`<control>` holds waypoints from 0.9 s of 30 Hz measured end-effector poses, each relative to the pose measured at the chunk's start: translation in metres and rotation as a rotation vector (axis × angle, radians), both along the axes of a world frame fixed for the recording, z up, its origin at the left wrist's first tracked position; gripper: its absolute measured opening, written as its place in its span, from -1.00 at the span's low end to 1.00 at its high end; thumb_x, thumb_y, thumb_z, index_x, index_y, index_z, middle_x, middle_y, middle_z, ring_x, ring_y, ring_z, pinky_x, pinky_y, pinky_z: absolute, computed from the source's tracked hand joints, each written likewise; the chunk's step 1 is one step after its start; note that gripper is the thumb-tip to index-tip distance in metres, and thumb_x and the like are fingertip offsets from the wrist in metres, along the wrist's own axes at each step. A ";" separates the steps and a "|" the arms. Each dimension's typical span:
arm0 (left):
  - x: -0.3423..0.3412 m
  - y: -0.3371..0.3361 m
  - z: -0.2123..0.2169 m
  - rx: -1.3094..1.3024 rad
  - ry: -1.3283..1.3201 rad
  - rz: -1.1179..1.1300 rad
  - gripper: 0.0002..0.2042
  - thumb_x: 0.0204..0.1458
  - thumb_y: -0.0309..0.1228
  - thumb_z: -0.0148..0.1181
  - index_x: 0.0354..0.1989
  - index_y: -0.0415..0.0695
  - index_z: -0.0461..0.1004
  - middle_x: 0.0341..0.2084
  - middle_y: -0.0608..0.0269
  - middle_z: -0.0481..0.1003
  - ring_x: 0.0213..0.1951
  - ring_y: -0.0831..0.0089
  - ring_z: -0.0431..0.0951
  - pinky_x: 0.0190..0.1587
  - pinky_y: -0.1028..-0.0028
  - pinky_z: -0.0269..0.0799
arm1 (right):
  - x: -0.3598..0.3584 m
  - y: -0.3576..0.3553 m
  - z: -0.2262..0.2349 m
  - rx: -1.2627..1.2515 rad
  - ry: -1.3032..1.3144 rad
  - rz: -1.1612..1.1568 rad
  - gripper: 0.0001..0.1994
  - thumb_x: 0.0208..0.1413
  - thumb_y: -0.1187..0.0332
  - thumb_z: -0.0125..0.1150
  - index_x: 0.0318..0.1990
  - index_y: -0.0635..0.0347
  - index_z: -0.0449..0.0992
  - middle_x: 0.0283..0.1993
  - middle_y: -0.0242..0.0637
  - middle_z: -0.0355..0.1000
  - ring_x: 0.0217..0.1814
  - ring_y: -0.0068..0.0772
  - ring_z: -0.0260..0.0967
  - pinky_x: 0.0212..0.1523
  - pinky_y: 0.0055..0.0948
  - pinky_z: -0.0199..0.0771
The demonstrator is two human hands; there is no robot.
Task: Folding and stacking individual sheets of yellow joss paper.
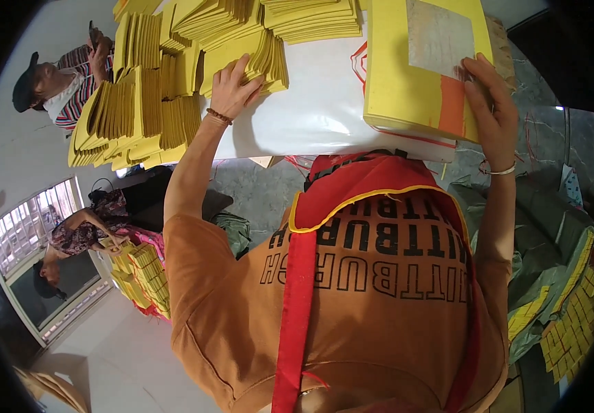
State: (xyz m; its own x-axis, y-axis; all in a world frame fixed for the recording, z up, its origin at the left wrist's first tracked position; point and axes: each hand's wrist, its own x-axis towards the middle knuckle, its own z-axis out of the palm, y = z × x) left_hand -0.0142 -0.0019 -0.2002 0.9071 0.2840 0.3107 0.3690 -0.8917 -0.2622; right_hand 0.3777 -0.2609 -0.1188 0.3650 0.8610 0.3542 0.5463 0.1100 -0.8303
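My left hand (pixel 233 88) lies with fingers spread on a fanned stack of folded yellow papers (pixel 267 63) at the table's near side. A beaded bracelet circles that wrist. At the right, my right hand (pixel 493 103) rests its fingertips on the right edge of a thick pile of large flat yellow sheets (pixel 396 86); its fingers are bent but apart. The top sheet bears a silver square (pixel 441 41) and an orange strip (pixel 452 103). Whether the fingertips lift a single sheet is too small to tell.
More folded yellow stacks (pixel 138 103) crowd the left of the white-covered table (pixel 317 89). One person (pixel 70 82) stands beyond them; another (pixel 80 230) handles yellow bundles (pixel 142 275) at lower left. Green sacks (pixel 531 227) and yellow bundles (pixel 575 327) lie at right.
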 end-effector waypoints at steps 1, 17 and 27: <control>-0.001 0.000 -0.001 0.000 0.005 0.008 -0.73 -0.20 -0.23 0.25 -0.25 0.28 0.44 0.10 0.21 0.21 -0.02 0.19 0.31 -0.15 0.23 0.24 | 0.000 0.000 0.001 0.000 0.000 0.001 -0.71 0.06 0.45 0.11 -0.03 0.18 0.45 0.06 -0.17 0.36 0.18 -0.36 0.24 0.13 -0.46 0.20; 0.007 -0.012 -0.005 -0.009 0.018 0.021 -0.68 -0.18 -0.13 0.25 -0.17 0.30 0.46 0.13 0.14 0.16 0.02 0.14 0.26 -0.12 0.18 0.20 | -0.001 0.001 0.000 0.014 -0.023 0.002 -0.73 0.06 0.45 0.10 -0.05 0.20 0.45 0.02 -0.21 0.39 0.20 -0.33 0.22 0.13 -0.44 0.19; 0.005 -0.010 -0.006 0.017 0.024 0.018 -0.66 -0.20 -0.08 0.27 -0.18 0.29 0.45 0.11 0.13 0.18 0.01 0.13 0.28 -0.12 0.19 0.19 | -0.003 -0.001 0.003 -0.004 0.008 -0.009 -0.73 0.06 0.45 0.10 -0.05 0.20 0.45 0.03 -0.21 0.39 0.20 -0.35 0.22 0.13 -0.45 0.20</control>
State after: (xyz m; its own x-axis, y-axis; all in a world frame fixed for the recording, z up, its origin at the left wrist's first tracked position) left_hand -0.0095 -0.0116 -0.2059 0.9092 0.2948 0.2941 0.3781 -0.8803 -0.2865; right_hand 0.3752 -0.2615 -0.1163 0.3751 0.8593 0.3476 0.5407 0.1017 -0.8350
